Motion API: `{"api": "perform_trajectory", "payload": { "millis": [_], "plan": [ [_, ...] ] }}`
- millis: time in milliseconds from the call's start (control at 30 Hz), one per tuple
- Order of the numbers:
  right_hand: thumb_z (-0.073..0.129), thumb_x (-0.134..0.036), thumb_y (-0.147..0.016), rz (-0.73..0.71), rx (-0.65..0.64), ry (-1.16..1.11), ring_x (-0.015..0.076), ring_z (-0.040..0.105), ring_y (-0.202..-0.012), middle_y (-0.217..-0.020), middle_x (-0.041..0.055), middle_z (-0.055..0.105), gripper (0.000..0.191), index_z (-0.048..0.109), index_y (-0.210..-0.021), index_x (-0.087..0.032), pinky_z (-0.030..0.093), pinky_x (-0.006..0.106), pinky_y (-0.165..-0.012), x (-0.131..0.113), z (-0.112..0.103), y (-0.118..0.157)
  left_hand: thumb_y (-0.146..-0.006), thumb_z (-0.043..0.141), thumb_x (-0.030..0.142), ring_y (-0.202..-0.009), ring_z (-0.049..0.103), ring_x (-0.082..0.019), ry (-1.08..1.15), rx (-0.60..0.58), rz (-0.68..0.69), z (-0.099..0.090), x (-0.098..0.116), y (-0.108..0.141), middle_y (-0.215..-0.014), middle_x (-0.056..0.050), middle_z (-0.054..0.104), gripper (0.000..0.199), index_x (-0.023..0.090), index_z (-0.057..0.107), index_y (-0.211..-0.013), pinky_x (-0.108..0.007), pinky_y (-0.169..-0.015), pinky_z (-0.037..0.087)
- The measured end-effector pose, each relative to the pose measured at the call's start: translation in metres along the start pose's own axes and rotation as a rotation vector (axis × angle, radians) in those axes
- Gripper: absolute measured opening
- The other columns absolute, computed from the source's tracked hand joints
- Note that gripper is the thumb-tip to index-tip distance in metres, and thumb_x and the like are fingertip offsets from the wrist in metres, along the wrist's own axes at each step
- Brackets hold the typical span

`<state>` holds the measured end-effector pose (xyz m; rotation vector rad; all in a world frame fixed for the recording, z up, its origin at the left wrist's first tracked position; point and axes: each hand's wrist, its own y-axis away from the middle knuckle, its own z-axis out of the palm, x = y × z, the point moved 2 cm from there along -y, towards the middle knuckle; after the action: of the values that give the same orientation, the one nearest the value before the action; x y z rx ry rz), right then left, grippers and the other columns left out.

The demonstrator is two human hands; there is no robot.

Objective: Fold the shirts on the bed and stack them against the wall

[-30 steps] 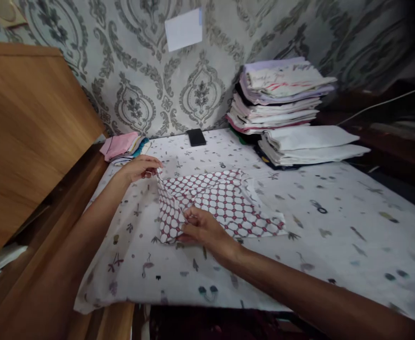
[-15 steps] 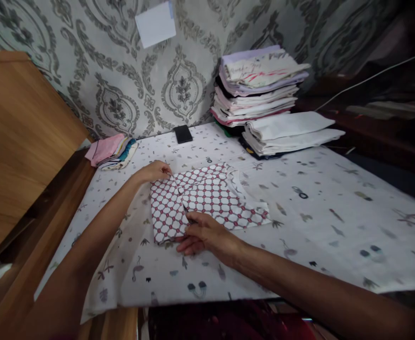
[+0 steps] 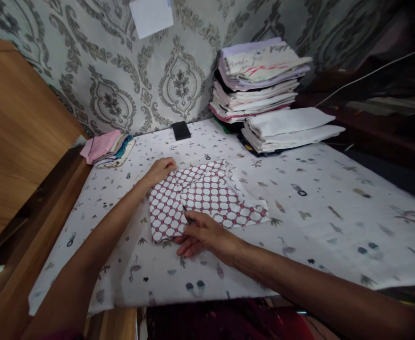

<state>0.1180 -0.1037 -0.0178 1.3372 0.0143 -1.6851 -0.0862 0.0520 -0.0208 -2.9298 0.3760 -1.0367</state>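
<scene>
A small garment, white with a red and grey lattice print and a rounded neckline at its right, lies folded on the patterned tablecloth. My left hand is at its upper left edge, fingers curled together; what is between the fingertips, if anything, is hidden. Over the garment's near edge, my right hand grips a small dark pointed tool between thumb and index finger. The tool's tip points at the cloth, and most of it is covered by the hand. The other right fingers are loosely bent.
Tall stacked folded clothes stand at the back right, with folded white cloths in front. A smaller pile of folded clothes lies at the back left. A black flat object rests near the wall. A wooden panel rises at the left.
My left hand has shifted slightly up and right along the garment's far edge, its fingers curling more. My right hand keeps its place with the tool. The view has tilted slightly.
</scene>
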Motion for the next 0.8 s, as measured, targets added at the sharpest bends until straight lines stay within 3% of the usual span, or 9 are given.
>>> {"api": "perform_trajectory", "payload": {
  "millis": [133, 233, 333, 400, 500, 633, 700, 800],
  "plan": [
    [0.053, -0.01, -0.086, 0.01, -0.005, 0.013, 0.0164, 0.071, -0.057, -0.07, 0.0023, 0.068, 0.027, 0.048, -0.112, -0.016, 0.057, 0.027, -0.057, 0.003, -0.003, -0.003, -0.086, 0.048, 0.017, -0.088, 0.056, -0.021, -0.085, 0.074, 0.043, 0.007, 0.008, 0.006, -0.086, -0.004, 0.062, 0.011, 0.018, 0.059, -0.085, -0.035, -0.087, 0.044],
    [0.055, -0.012, -0.086, 0.004, -0.019, -0.006, 0.0163, 0.071, -0.059, -0.072, 0.0029, 0.07, 0.02, 0.048, -0.104, -0.019, 0.057, 0.028, -0.06, 0.003, -0.005, -0.002, -0.088, 0.046, 0.014, -0.102, 0.055, -0.023, -0.196, 0.172, 0.174, -0.001, 0.021, 0.03, -0.102, -0.008, 0.061, 0.016, 0.017, 0.059, -0.096, -0.039, -0.096, 0.043],
    [0.053, -0.013, -0.089, 0.014, -0.022, -0.043, 0.0151, 0.071, -0.06, -0.075, 0.0039, 0.072, 0.014, 0.047, -0.1, -0.02, 0.056, 0.026, -0.058, 0.0, -0.006, -0.001, -0.093, 0.04, 0.012, -0.101, 0.055, -0.021, -0.2, 0.226, 0.343, -0.013, 0.047, 0.08, -0.101, -0.007, 0.059, 0.019, 0.019, 0.058, -0.096, -0.037, -0.092, 0.045],
    [0.053, -0.013, -0.089, 0.025, -0.021, -0.07, 0.0137, 0.07, -0.058, -0.076, 0.0042, 0.073, 0.011, 0.048, -0.097, -0.02, 0.053, 0.023, -0.054, -0.003, -0.006, -0.002, -0.094, 0.037, 0.008, -0.092, 0.055, -0.019, -0.211, 0.207, 0.454, -0.016, 0.068, 0.124, -0.092, -0.005, 0.058, 0.024, 0.019, 0.056, -0.087, -0.032, -0.082, 0.046],
    [0.057, -0.012, -0.085, 0.026, -0.03, -0.098, 0.0111, 0.066, -0.055, -0.076, 0.004, 0.073, 0.011, 0.05, -0.088, -0.02, 0.047, 0.019, -0.048, -0.005, -0.005, -0.005, -0.093, 0.041, 0.004, -0.079, 0.05, -0.018, -0.455, 0.175, 0.583, -0.005, 0.093, 0.185, -0.088, -0.005, 0.058, 0.024, 0.019, 0.057, -0.083, -0.031, -0.07, 0.042],
    [0.063, -0.012, -0.082, 0.026, -0.024, -0.115, 0.0093, 0.063, -0.052, -0.074, 0.0032, 0.072, 0.02, 0.045, -0.078, -0.021, 0.044, 0.018, -0.046, -0.004, -0.004, -0.008, -0.093, 0.044, 0.004, -0.08, 0.049, -0.021, -0.883, 0.192, 0.486, 0.019, 0.101, 0.226, -0.09, -0.007, 0.059, 0.029, 0.014, 0.06, -0.115, -0.034, -0.07, 0.041],
    [0.064, -0.013, -0.081, 0.017, -0.027, -0.123, 0.0088, 0.063, -0.052, -0.073, 0.0028, 0.072, 0.022, 0.045, -0.076, -0.021, 0.044, 0.017, -0.046, -0.003, -0.005, -0.008, -0.093, 0.044, 0.004, -0.083, 0.05, -0.022, -0.97, 0.179, 0.42, 0.024, 0.099, 0.233, -0.094, -0.009, 0.059, 0.035, 0.011, 0.057, -0.124, -0.035, -0.072, 0.041],
    [0.067, -0.014, -0.078, 0.001, -0.046, -0.143, 0.0085, 0.062, -0.052, -0.072, 0.0023, 0.072, 0.023, 0.045, -0.075, -0.021, 0.043, 0.016, -0.045, -0.002, -0.006, -0.009, -0.093, 0.047, 0.006, -0.087, 0.051, -0.022, -0.97, 0.167, 0.448, 0.024, 0.098, 0.237, -0.096, -0.008, 0.058, 0.035, 0.014, 0.056, -0.126, -0.035, -0.075, 0.041]
  ]
}}
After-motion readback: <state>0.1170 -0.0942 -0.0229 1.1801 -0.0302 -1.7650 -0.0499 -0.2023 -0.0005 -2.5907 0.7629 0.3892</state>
